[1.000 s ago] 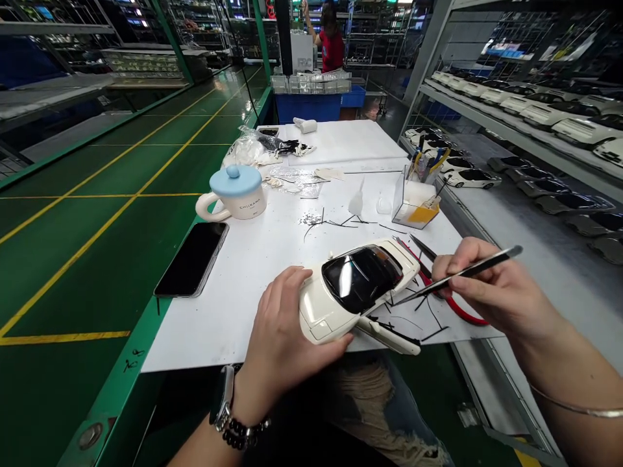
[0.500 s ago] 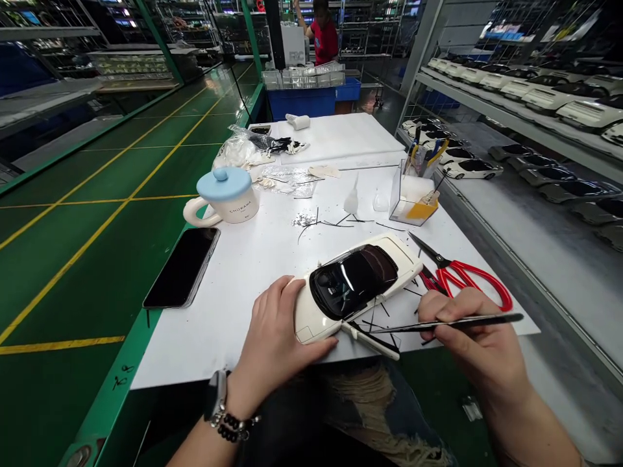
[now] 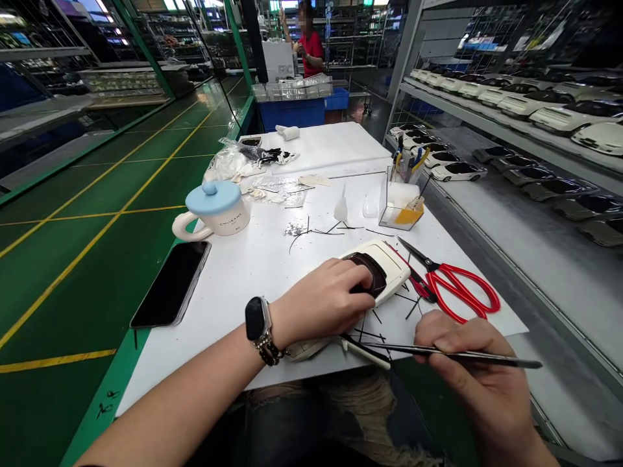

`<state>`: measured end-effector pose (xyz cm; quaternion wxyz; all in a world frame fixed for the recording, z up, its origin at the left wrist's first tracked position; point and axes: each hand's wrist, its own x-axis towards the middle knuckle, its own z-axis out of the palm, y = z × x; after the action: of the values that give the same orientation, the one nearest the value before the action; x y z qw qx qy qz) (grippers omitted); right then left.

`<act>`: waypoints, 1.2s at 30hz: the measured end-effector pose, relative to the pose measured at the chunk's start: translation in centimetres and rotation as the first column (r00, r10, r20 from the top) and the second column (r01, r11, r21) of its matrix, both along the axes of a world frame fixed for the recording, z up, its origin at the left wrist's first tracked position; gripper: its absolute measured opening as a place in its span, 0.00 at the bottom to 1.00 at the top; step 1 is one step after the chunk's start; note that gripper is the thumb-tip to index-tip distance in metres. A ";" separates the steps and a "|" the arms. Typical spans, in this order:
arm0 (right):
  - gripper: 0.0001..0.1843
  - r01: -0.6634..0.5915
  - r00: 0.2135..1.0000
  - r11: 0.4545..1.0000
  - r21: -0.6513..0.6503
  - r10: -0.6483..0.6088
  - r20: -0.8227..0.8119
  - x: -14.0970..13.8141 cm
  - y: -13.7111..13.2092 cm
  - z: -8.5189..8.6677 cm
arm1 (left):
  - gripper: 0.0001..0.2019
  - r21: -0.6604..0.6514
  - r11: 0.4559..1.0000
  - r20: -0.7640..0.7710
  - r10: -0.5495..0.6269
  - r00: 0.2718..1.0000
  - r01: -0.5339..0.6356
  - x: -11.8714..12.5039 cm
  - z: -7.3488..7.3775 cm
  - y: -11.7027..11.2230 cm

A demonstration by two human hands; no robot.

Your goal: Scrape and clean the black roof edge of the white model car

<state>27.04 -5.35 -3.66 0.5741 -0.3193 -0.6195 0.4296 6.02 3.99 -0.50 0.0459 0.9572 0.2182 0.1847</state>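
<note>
A cream model car [image 3: 387, 266] with a dark glossy roof lies on the white table sheet [image 3: 253, 272] near the front edge. My left hand [image 3: 324, 299] rests over the car's roof, fingers curled down on it. To the right my right hand [image 3: 474, 373] pinches long metal tweezers [image 3: 452, 353], whose tips point left toward the car's open door [image 3: 365, 351]. Thin black strips [image 3: 370, 324] lie scattered beside the car.
Red-handled scissors [image 3: 450, 285] lie right of the car. A phone [image 3: 170, 284] and a blue-lidded mug [image 3: 214, 211] sit at left, a clear tool holder [image 3: 402, 204] behind. Shelves with model cars [image 3: 549, 117] run along the right. A person in red [image 3: 311, 48] stands far back.
My left hand has moved from the car's front end up onto its roof. The right hand with the tweezers has dropped lower and nearer to me.
</note>
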 end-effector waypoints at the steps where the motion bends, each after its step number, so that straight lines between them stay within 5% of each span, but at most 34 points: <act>1: 0.12 -0.001 1.000 1.000 0.001 0.001 0.004 0.0 -0.1 0.0 | 0.10 0.013 1.000 0.006 -0.001 1.000 0.001 0.1 -0.2 0.0; 6: 0.03 -0.093 0.986 0.988 -0.120 0.075 -0.146 1.2 0.9 0.5 | 0.10 -0.100 0.995 0.127 -0.008 0.992 0.021 -0.6 -0.8 -0.5; 12: 0.05 0.102 0.963 0.975 -0.196 -0.146 -0.226 2.3 7.2 3.6 | 0.08 -0.320 0.943 0.297 0.004 0.955 0.096 -2.3 -1.1 -1.1; 17: 0.10 0.229 0.962 0.969 -0.094 -0.211 0.175 -1.0 13.5 4.1 | 0.06 -0.361 0.923 0.317 -0.009 0.948 0.130 -2.8 -1.2 -1.6; 22: 0.10 0.101 0.794 0.995 0.022 -0.094 0.600 -5.7 18.1 2.8 | 0.07 -0.333 0.928 0.342 -0.044 0.939 0.165 -2.9 -1.9 -1.8; 36: 0.07 -0.070 0.681 0.995 -0.078 0.105 0.725 -10.8 22.0 1.5 | 0.07 -0.321 0.929 0.365 -0.058 0.929 0.184 -3.0 -2.8 -1.8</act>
<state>16.25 16.69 -2.12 0.2532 -0.4462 -0.8011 0.3082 3.00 2.23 -3.26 0.2646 0.8973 0.1754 0.3066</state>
